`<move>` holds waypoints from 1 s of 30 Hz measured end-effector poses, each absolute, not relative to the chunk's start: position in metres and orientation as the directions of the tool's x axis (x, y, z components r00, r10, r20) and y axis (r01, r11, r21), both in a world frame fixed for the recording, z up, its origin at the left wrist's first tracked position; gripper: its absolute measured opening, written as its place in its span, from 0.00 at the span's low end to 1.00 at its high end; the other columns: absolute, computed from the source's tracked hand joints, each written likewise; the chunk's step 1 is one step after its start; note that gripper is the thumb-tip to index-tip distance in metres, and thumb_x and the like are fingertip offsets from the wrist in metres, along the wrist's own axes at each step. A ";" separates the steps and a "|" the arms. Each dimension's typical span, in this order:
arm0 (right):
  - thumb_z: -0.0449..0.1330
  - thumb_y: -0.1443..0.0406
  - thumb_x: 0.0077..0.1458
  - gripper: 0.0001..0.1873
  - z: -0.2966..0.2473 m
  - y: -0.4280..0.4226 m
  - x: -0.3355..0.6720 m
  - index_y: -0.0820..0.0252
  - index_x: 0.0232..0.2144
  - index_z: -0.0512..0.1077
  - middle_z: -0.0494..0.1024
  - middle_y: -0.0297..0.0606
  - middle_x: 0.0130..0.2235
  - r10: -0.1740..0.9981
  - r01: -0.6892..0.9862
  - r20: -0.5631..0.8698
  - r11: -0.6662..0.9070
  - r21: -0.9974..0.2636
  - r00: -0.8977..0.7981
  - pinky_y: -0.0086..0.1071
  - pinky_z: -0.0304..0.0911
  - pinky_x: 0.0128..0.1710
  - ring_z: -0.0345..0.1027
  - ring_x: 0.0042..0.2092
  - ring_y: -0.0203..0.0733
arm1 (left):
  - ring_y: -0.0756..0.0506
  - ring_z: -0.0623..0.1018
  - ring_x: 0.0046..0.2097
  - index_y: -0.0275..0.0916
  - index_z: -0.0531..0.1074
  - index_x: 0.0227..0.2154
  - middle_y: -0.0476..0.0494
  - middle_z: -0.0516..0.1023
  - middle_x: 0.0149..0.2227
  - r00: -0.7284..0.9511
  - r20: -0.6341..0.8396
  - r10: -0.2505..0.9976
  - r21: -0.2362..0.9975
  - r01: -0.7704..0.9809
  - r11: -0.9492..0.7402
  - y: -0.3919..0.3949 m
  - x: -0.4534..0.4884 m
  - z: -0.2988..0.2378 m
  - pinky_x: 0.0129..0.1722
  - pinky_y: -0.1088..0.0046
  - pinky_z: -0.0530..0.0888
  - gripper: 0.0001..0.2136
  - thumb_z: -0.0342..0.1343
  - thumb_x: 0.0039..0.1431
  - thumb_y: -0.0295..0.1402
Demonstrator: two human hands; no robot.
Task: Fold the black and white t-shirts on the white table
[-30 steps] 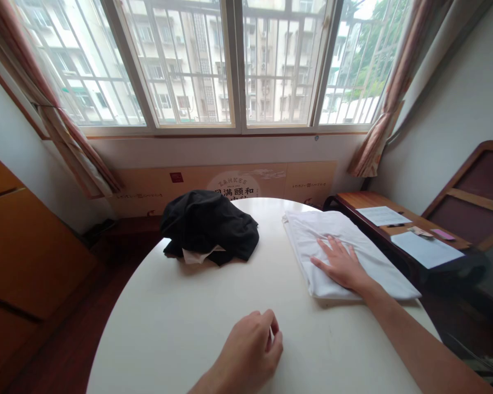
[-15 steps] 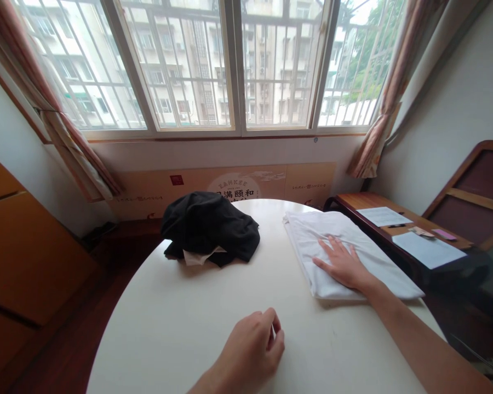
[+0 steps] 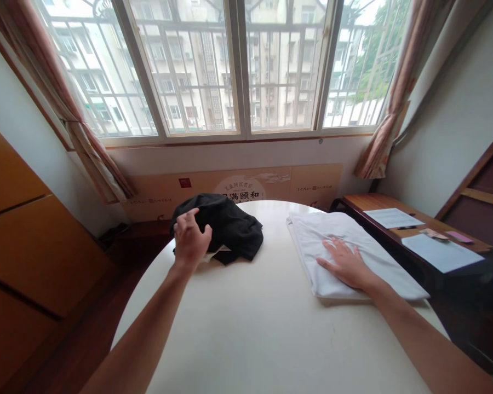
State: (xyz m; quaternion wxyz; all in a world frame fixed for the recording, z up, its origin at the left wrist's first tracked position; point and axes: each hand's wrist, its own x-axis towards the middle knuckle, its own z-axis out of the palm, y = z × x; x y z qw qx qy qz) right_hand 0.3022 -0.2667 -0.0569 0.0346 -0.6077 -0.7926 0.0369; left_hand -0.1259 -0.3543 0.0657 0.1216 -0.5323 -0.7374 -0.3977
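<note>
A heap of black cloth lies crumpled at the far left of the round white table, with a bit of pale fabric showing under its front edge. My left hand is at the heap's left side, thumb and fingers apart; whether it touches the cloth I cannot tell. On the table's right side is a flat, folded white cloth, lightly wrinkled. My right hand rests on it, palm down with fingers spread.
Beyond the table, a printed cardboard panel leans below the barred window. To the right stands a low wooden table with papers and a pink item. An orange-brown cabinet is at the left.
My left hand has moved from the table's near middle, fingers curled, forward and left to the black cloth, and has opened. My right hand stays on the white cloth. The view shifted slightly.
</note>
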 end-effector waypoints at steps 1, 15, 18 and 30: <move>0.44 0.43 0.70 0.41 -0.057 -0.267 0.302 0.60 0.75 0.54 0.47 0.52 0.77 0.965 0.959 0.016 0.261 -0.107 -0.261 0.66 0.36 0.72 0.38 0.77 0.60 | 0.20 0.68 0.65 0.34 0.67 0.62 0.20 0.66 0.65 -0.483 0.580 0.657 0.467 0.857 0.217 -0.343 -0.138 0.071 0.60 0.38 0.67 0.27 0.59 0.61 0.38; 0.50 0.47 0.69 0.37 -0.052 -0.270 0.296 0.62 0.71 0.60 0.57 0.58 0.74 0.951 0.935 0.193 0.281 -0.219 -0.240 0.72 0.39 0.69 0.46 0.75 0.64 | 0.33 0.80 0.55 0.41 0.72 0.52 0.35 0.81 0.52 -0.394 0.727 0.563 0.559 0.815 -0.151 -0.336 -0.095 0.132 0.51 0.53 0.73 0.16 0.51 0.67 0.42; 0.56 0.46 0.66 0.38 -0.044 -0.291 0.271 0.62 0.69 0.61 0.65 0.59 0.70 0.866 0.822 0.401 0.446 -0.355 -0.297 0.70 0.42 0.69 0.54 0.72 0.66 | 0.42 0.82 0.43 0.44 0.73 0.46 0.46 0.82 0.41 -0.285 0.755 0.591 0.575 0.720 -0.387 -0.353 -0.053 0.151 0.44 0.64 0.77 0.11 0.57 0.63 0.40; 0.70 0.48 0.54 0.20 0.018 -0.353 0.239 0.58 0.33 0.76 0.77 0.33 0.29 0.911 0.009 0.168 0.185 -0.983 -0.377 0.32 0.63 0.27 0.69 0.29 0.41 | 0.38 0.81 0.38 0.41 0.76 0.32 0.44 0.82 0.32 -0.380 0.359 0.853 0.731 0.682 -0.004 -0.350 -0.068 0.148 0.36 0.66 0.76 0.15 0.62 0.53 0.49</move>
